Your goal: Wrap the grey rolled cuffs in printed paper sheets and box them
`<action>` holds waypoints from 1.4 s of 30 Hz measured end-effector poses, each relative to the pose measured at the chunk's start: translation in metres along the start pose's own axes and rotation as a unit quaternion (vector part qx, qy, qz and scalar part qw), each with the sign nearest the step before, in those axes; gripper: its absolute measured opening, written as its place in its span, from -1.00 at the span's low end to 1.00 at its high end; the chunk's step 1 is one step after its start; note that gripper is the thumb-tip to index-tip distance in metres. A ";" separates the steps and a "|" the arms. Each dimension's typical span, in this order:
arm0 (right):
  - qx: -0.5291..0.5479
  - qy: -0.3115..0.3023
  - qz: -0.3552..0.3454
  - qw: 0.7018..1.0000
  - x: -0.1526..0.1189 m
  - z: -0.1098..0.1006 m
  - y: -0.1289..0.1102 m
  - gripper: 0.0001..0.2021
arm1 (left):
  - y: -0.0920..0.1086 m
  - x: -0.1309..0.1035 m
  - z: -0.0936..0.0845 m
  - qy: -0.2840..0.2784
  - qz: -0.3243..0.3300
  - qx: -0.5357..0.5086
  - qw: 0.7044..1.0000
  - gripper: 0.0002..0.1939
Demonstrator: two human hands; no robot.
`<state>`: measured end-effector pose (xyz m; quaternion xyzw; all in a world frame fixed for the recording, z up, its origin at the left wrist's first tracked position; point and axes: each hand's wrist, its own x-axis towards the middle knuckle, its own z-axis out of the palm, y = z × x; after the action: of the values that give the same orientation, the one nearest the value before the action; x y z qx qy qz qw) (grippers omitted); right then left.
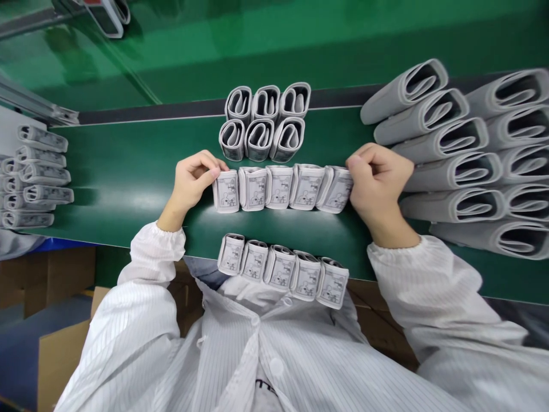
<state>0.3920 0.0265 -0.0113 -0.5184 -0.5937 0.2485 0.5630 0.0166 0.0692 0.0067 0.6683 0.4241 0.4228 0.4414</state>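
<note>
Right, centre frame, a row of five folded bundles (279, 189) is lying between two bare hands, on a smooth green worktop (141, 171) that is gleaming under the light. Thumb and forefinger of the left hand (195, 178) are pinching the upper corner of the leftmost bundle; the right hand (380, 177) is curling its fingers into a fist against the rightmost one, and whether they are pinching it I cannot tell. Lower centre, a second row of five (281, 266) is slanting along the near edge. Above the hands, six rolled bundles (258, 151) are showing thick, pale-edged spirals. Big grey rolls (433, 178) are filling the right side, flattened and matt, while small bundles (45, 171) are piling up far left. White striped sleeves (150, 269) are gathering at elastic wrists. Now the labels: both rows are displaying line-drawn figures, their small print blurring. Bottom centre, dark lettering (268, 387) is peeking out, partly covered.
</note>
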 end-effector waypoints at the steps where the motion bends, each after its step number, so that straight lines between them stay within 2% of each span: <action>1: 0.000 0.000 -0.001 1.000 0.000 0.000 0.000 -0.50 | 0.000 0.000 0.000 0.002 0.002 -0.001 1.000 -0.38; 8: -0.036 -0.036 0.047 0.998 -0.003 -0.004 0.002 -0.47 | -0.004 0.004 -0.003 0.000 0.035 -0.002 0.999 -0.46; 12: -0.046 -0.043 0.076 0.995 -0.003 -0.005 0.005 -0.47 | -0.004 0.004 -0.001 -0.008 0.031 0.023 0.999 -0.42; 17: -0.052 -0.024 0.057 0.997 -0.003 -0.002 0.005 -0.45 | -0.003 0.003 0.001 -0.009 0.014 0.034 0.999 -0.51; 27: -0.033 0.001 0.005 0.999 -0.003 0.002 0.013 -0.47 | -0.004 0.005 0.001 0.014 0.035 0.011 0.999 -0.56; 34: -0.040 0.008 0.007 0.999 0.001 0.003 0.007 -0.44 | -0.001 0.009 -0.007 0.022 0.011 -0.013 1.000 -0.47; 42: -0.055 -0.009 0.030 0.998 0.001 0.002 0.011 -0.43 | -0.001 0.012 -0.010 0.041 0.007 -0.035 0.999 -0.41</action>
<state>0.3940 0.0315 -0.0206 -0.5640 -0.5957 0.2364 0.5207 0.0105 0.0827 0.0105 0.6378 0.4218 0.4675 0.4435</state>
